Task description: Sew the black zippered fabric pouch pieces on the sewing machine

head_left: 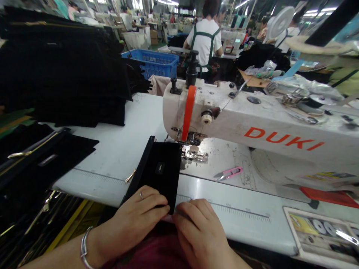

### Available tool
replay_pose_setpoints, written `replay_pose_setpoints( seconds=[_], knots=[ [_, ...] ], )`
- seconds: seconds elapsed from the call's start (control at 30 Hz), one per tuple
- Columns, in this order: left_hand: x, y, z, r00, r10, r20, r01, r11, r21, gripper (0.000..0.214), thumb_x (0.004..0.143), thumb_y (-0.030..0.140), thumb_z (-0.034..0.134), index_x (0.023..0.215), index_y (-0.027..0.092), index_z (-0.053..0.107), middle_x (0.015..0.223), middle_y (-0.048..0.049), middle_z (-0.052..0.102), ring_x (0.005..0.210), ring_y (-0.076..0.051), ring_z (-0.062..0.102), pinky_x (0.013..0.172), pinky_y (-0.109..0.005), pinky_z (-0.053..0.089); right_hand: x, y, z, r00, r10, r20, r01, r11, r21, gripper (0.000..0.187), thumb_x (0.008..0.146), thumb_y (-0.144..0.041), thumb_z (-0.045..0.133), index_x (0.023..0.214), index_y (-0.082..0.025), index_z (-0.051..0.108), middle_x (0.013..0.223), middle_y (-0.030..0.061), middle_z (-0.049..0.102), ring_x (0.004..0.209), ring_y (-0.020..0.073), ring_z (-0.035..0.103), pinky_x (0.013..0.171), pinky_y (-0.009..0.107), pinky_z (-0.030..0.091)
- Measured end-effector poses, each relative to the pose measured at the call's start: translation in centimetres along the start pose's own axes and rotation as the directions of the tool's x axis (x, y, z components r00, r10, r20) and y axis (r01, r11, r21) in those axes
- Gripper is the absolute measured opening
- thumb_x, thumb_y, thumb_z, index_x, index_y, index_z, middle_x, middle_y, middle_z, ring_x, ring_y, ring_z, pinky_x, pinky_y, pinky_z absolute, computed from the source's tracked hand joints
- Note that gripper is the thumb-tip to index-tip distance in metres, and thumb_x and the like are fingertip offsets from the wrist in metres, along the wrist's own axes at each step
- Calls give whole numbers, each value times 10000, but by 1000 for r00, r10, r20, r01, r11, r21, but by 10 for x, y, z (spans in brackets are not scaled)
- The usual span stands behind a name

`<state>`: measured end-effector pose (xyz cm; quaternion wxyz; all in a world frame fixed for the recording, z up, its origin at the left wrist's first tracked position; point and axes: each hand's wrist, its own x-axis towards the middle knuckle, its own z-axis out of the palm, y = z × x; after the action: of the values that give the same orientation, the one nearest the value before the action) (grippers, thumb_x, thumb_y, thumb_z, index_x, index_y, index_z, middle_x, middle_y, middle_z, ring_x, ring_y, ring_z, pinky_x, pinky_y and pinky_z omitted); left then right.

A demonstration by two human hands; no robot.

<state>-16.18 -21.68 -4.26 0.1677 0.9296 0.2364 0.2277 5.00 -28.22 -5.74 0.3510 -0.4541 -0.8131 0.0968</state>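
A black fabric pouch piece (165, 157) with a small label (159, 168) lies on the sewing machine bed. Its top right edge is at the presser foot (193, 153), and a gold zipper pull (130, 175) sticks out on its left side. My left hand (140, 213) is closed on the near end of the piece, thumb and fingers pressed together. Beside it, the fingers of my right hand (196, 224) are curled and pinched at the near right corner of the same piece. The fingertips of both hands are partly hidden.
The white sewing machine (238, 116) stands to the right, with pink thread snips (229, 173) on its bed. A tall stack of black pieces (61, 74) and more zippered pieces (47, 153) are at left. Behind are a blue crate (157, 61) and a seated person (206, 37).
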Motion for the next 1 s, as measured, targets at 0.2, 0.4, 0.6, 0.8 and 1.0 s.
replay_pose_setpoints(
  seconds=[0.2,0.4,0.6,0.8,1.0],
  knots=[
    [0,-9,-6,1000,21,14,-20,998,-63,204,959,74,478,1019,174,646,1008,-52,669,904,-160,587,870,-315,504,7,6,2,996,-89,6,89,993,-75,249,964,-144,473,1149,-136,640,1210,69,675,934,235,598,757,381,479],
    [11,-21,-10,998,69,13,-68,997,-38,272,952,42,449,1119,165,625,1126,-66,671,991,-176,588,947,-328,484,20,10,-4,996,-69,63,73,995,-64,265,950,-138,484,1166,-135,638,1193,72,681,896,236,598,749,378,522],
    [25,-38,-13,989,131,70,-131,991,-6,302,940,33,428,1170,141,592,1165,-77,673,1030,-194,585,955,-357,486,29,16,-8,994,-18,112,26,997,-69,310,920,-133,542,1222,-133,612,1233,83,654,922,254,581,772,403,541],
    [40,-56,-8,983,152,101,-154,988,19,312,927,48,451,1184,157,589,1184,-71,672,1057,-195,587,960,-356,483,39,27,-12,986,32,162,-24,998,-55,330,910,-119,561,1236,-146,602,1257,78,633,985,260,561,844,430,535],
    [57,-72,-9,975,145,171,-155,987,45,283,939,72,465,1171,150,607,1207,-52,665,1089,-195,574,1024,-362,438,59,39,-21,964,76,256,-60,996,-67,309,918,-133,546,1219,-159,611,1242,67,632,976,250,562,869,437,536]
  ],
)
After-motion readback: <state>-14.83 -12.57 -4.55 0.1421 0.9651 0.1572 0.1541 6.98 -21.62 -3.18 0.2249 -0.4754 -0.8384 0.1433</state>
